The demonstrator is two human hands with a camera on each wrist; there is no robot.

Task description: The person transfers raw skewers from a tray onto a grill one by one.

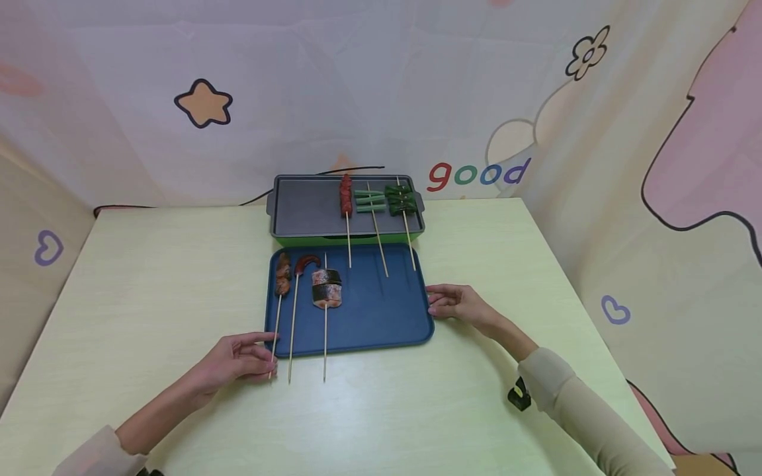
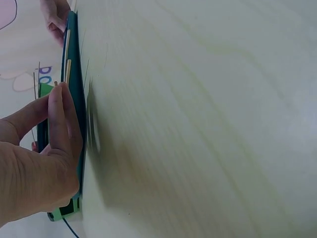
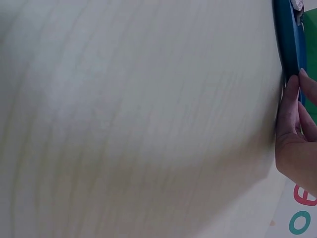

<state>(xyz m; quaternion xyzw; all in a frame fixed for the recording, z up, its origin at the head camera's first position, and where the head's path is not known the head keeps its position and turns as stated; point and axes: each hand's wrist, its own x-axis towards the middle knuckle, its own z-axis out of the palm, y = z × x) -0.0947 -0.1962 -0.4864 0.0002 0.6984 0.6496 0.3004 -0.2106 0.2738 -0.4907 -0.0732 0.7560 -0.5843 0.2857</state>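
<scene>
A blue tray lies on the table with three toy skewers on its left half: a brown meat skewer, a curved reddish-brown skewer and a sliced skewer with dark bands. Their sticks reach past the front rim. At the tray's front-left corner, my left hand pinches the lower stick of the meat skewer between thumb and fingers. In the left wrist view, a stick end shows at these fingertips. My right hand grips the tray's right rim, its thumb and fingertips meeting there in the right wrist view.
Behind the tray stands a green-sided grill with a dark top. On its right half lie a red skewer, a green-stalk skewer and a leafy green skewer, sticks overhanging the tray. A patterned curtain hangs behind.
</scene>
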